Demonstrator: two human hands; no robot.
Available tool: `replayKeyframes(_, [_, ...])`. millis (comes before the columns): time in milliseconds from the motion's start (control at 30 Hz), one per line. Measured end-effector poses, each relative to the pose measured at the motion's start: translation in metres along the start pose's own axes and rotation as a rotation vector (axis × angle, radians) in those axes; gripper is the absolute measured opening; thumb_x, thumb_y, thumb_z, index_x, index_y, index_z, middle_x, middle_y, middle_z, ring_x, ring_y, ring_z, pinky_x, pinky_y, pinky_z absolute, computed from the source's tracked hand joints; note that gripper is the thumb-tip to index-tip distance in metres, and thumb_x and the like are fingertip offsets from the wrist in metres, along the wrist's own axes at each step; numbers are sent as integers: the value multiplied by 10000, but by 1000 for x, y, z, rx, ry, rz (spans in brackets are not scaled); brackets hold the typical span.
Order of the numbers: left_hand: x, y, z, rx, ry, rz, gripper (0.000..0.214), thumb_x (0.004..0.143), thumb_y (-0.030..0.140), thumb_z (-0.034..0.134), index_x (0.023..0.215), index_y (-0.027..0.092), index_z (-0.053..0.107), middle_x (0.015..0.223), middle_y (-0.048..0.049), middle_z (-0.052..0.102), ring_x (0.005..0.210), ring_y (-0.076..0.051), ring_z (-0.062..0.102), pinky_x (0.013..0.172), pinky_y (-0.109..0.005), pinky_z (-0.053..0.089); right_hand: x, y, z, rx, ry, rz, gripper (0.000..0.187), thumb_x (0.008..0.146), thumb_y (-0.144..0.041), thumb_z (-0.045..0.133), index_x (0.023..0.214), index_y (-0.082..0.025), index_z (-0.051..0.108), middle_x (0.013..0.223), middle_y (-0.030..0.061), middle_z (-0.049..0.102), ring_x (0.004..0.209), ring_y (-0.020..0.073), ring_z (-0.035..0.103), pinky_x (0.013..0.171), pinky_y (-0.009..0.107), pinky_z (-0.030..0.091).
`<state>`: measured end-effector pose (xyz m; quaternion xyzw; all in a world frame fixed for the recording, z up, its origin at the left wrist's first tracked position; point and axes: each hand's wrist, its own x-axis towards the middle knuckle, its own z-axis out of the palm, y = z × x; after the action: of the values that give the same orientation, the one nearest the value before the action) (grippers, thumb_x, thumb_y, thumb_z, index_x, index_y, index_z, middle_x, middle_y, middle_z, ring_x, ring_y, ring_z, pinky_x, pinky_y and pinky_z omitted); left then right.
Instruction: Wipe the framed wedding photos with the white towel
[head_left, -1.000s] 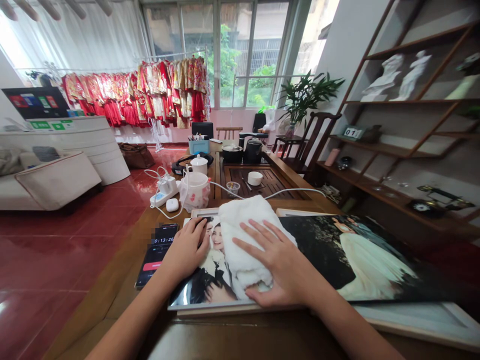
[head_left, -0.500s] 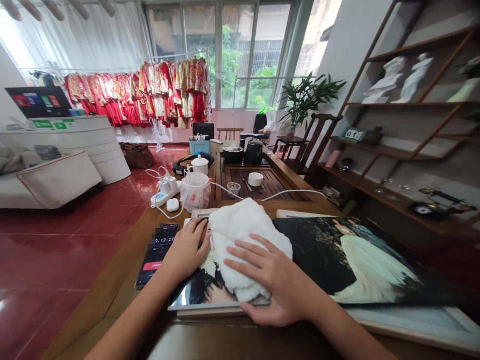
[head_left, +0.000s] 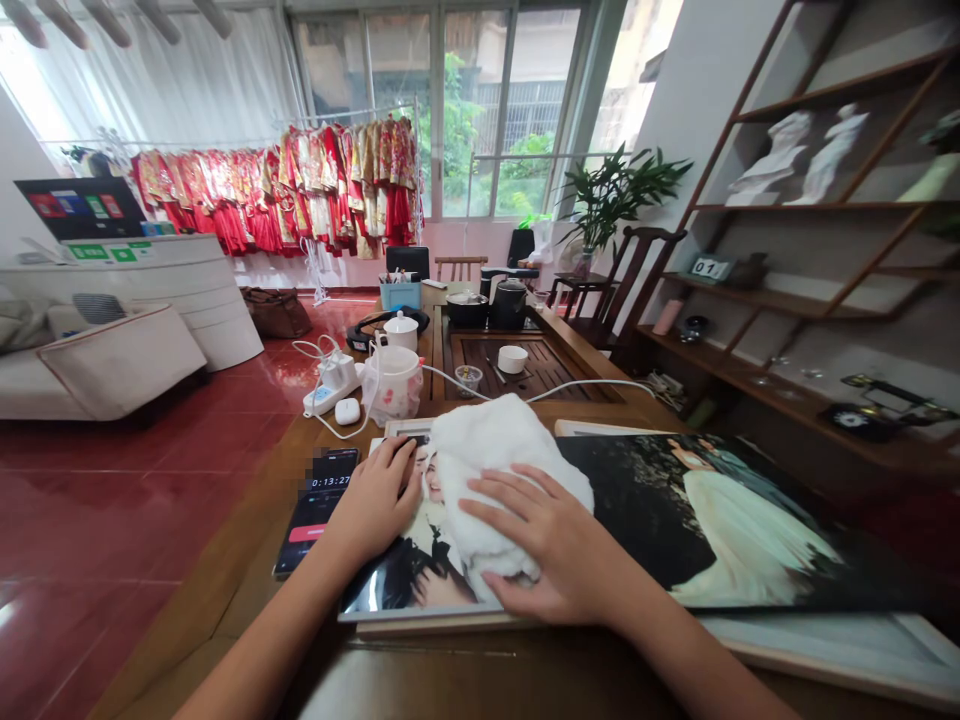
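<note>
My right hand point(head_left: 551, 545) lies over a folded white towel point(head_left: 487, 440), its fingers curved across the top and the thumb at the near edge. Under the towel is a glossy framed photo point(head_left: 397, 580), partly covered, with people pictured on it. On the photo's left edge rests my left hand point(head_left: 382, 500), fingers stretched out and holding nothing. A phone point(head_left: 311, 520) showing a timer lies on the table just left of that hand. Beside the towel on the right is a second, dark photo point(head_left: 630, 510) with a pale gown on it.
A pale frame point(head_left: 855, 650) sits beneath the dark photo. Beyond the photos stand a plastic-wrapped white pitcher point(head_left: 395, 385), a power strip point(head_left: 326, 395), a small clear cup point(head_left: 468, 379) and a white bowl point(head_left: 512, 359) on a tea tray point(head_left: 540, 375). A white cable point(head_left: 592, 383) crosses the table.
My right hand and the towel have shifted slightly right across the photo, uncovering more of the picture. My left hand has stayed in place.
</note>
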<state>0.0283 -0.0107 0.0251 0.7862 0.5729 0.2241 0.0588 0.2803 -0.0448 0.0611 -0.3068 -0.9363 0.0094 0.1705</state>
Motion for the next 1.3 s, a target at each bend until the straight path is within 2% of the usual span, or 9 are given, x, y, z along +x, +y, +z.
replayKeyframes(67, [0,0,0,3,-4,-7,439,984,365,380,1369,176,474,1439,-118,455,1334,-274,419,1092,-447,355,0,4,0,-23,31,53,539,857,-457,554,1359,-263,511,1391,74,536,1302,252,456,1126,471,269])
replayKeyframes(167, [0,0,0,0,-3,-10,439,983,375,385,1370,189,475,1443,-108,454,1339,-273,413,1095,-442,350,-1,8,1,-53,37,57,462,912,-413,513,1350,-266,522,1377,72,551,1291,248,470,1106,481,303])
replayKeyframes(367, [-1,0,0,-4,14,1,437,988,370,382,1369,176,472,1443,-109,453,1335,-270,416,1100,-438,348,-1,3,6,-113,19,-32,400,975,-294,437,1369,-281,502,1393,48,544,1280,234,475,1095,473,315])
replayKeyframes(633, [-1,1,-4,5,16,48,384,972,287,403,1331,186,499,1399,-112,483,1293,-261,457,1068,-434,390,0,-11,8,-51,-29,-161,376,986,-307,428,1355,-292,498,1429,0,508,1297,194,452,1120,442,280])
replayKeyframes(733, [0,1,-3,7,14,39,389,975,301,407,1331,179,500,1404,-112,482,1298,-263,453,1075,-428,385,0,-7,6,-50,-18,-133,371,985,-305,429,1349,-296,501,1414,-6,523,1292,189,455,1117,437,289])
replayKeyframes(1000, [-1,0,1,9,4,-5,437,990,357,382,1375,165,465,1442,-106,455,1328,-266,424,1094,-432,360,-2,17,9,-175,102,-28,355,967,-256,450,1309,-251,544,1339,56,583,1246,244,497,1050,487,363])
replayKeyframes(1133, [-1,1,0,10,7,-4,434,990,357,379,1376,175,462,1440,-103,457,1320,-268,429,1082,-448,369,-1,13,12,-174,91,-86,356,967,-253,456,1314,-260,538,1340,45,584,1244,245,492,1044,478,361])
replayKeyframes(1300, [-1,1,-2,6,6,35,405,971,297,408,1352,182,482,1416,-104,474,1311,-259,434,1081,-440,372,-1,-5,12,-114,39,-204,325,980,-281,442,1290,-264,536,1382,-5,553,1255,225,474,1083,455,297])
